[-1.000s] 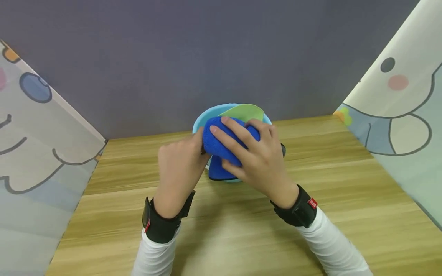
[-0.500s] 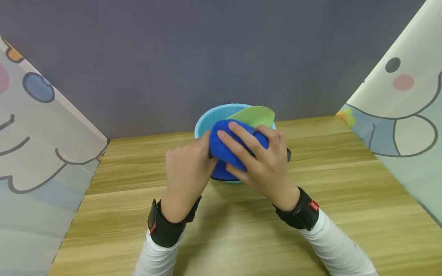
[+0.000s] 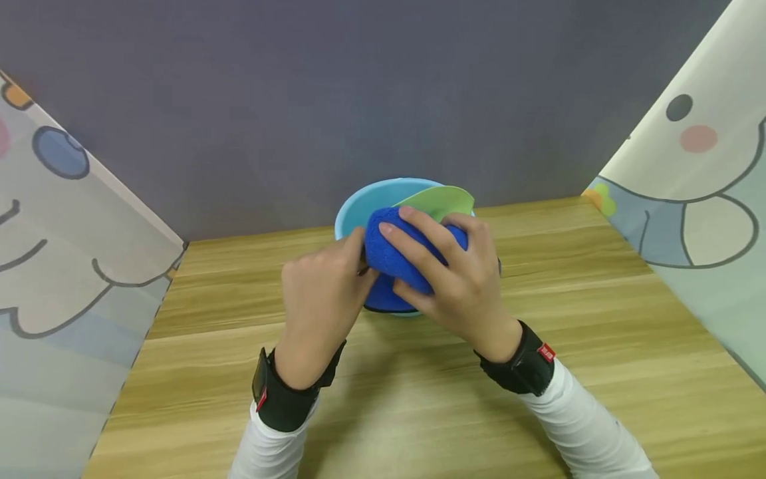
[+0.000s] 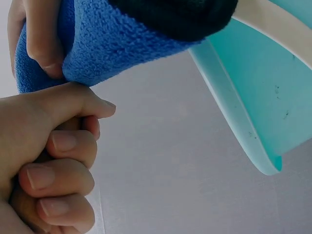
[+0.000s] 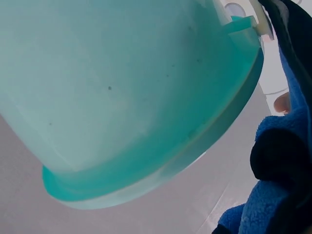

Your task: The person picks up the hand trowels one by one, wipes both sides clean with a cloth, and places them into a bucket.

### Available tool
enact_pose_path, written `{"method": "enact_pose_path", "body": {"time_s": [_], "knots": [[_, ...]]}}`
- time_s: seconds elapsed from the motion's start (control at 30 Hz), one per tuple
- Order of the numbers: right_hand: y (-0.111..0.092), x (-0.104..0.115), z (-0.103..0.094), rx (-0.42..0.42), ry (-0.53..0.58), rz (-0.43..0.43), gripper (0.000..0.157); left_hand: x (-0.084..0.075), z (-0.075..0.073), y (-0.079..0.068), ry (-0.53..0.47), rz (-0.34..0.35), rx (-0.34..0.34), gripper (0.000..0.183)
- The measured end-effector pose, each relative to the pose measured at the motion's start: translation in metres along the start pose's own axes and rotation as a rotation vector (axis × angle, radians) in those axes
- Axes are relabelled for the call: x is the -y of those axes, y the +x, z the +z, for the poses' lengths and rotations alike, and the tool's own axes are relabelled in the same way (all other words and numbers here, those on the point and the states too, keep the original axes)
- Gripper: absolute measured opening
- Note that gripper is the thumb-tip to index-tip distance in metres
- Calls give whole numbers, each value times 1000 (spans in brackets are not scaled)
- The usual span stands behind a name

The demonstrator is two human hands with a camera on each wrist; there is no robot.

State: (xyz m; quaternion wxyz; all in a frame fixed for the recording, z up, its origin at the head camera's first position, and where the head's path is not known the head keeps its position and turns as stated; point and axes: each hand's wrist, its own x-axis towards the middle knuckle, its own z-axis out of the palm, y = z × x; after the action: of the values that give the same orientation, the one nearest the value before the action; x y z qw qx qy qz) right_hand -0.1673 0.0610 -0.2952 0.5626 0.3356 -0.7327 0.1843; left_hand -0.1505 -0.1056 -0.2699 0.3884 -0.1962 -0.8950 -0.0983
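Observation:
A blue fuzzy cloth point(image 3: 389, 249) with black edging is bunched above a light blue bucket point(image 3: 353, 216). My right hand point(image 3: 457, 283) grips the cloth from above, its fingers spread and bent over it. Beside the cloth, my left hand point(image 3: 323, 286) is curled in a fist. In the left wrist view, this hand's fingers wrap a brown handle point(image 4: 25, 207), mostly hidden by them. Whatever the handle leads to is covered by the cloth. A loose flap of cloth point(image 3: 385, 296) hangs at the bucket's front. Black-edged folds of cloth point(image 5: 263, 204) show in the right wrist view.
A light green sheet point(image 3: 443, 199) sticks up at the bucket's rim. The wooden table point(image 3: 227, 319) ends at a dark grey panel point(image 3: 359, 100) behind. Cartoon-printed panels point(image 3: 712, 199) flank both sides. A small dark end point(image 3: 499, 267) peeks out beyond the right hand.
Both hands and the cloth have shifted slightly right over the bucket. The green sheet's visible tip also stands farther right. Both grips look the same.

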Motion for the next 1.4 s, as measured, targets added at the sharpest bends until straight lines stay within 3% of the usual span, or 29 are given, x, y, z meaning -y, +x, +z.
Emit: {"method": "enact_pose_path", "body": {"time_s": [0.6, 1.4], "knots": [[2, 1, -2, -24, 15, 8, 40, -1, -3, -4, -8, -23, -23, 33], [3, -4, -3, -35, 2, 45, 43, 3, -4, -1, 4, -2, -47, 31]]}}
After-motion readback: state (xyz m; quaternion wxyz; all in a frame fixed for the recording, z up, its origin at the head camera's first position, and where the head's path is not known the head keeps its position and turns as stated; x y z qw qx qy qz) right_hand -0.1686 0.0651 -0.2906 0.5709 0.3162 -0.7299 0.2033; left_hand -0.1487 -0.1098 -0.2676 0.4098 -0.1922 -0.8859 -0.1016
